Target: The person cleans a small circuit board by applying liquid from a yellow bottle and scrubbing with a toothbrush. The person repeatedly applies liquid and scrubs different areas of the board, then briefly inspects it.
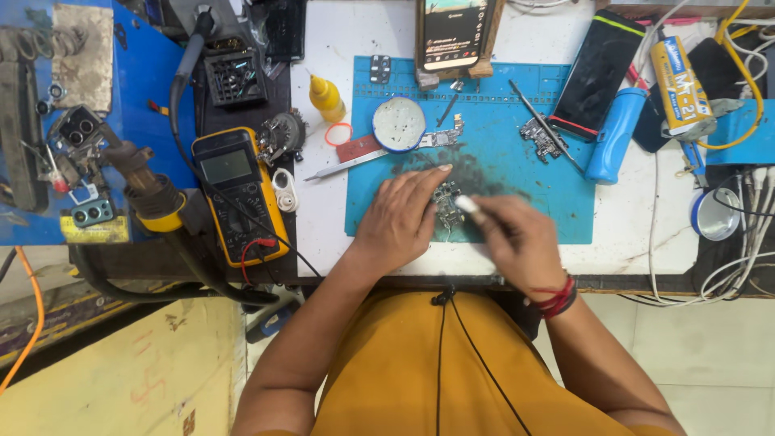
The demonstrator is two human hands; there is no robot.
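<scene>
Pressing down on a small circuit board (446, 198), the left hand (401, 216) lies flat with fingers spread and relaxed, fingertips touching the board's left edge. That board sits on the blue mat (484, 153), near its front edge, between the two hands. The right hand (517, 240) is curled around a thin white-tipped tool (468, 205), whose tip meets the board's right side; the hand is blurred, so the exact grip is hard to make out. A red thread band (557, 297) circles the right wrist.

Farther back on the mat lie a round white tin (399, 124), a second board (440, 137) just right of it, and a third board (541, 137) with a slim probe (542, 123) across it. Tweezers (343, 166) rest across the mat's left edge beside a red rubber ring (338, 133) and a yellow bottle (326, 95). Left of the mat a yellow multimeter (236, 194) lies on a dark pad. A phone (457, 32) with a lit screen leans at the back. To the right are a dark phone (598, 73), a blue cylinder (615, 134) and a yellow glue tube (680, 81), then a tangle of white cables (726, 274)
</scene>
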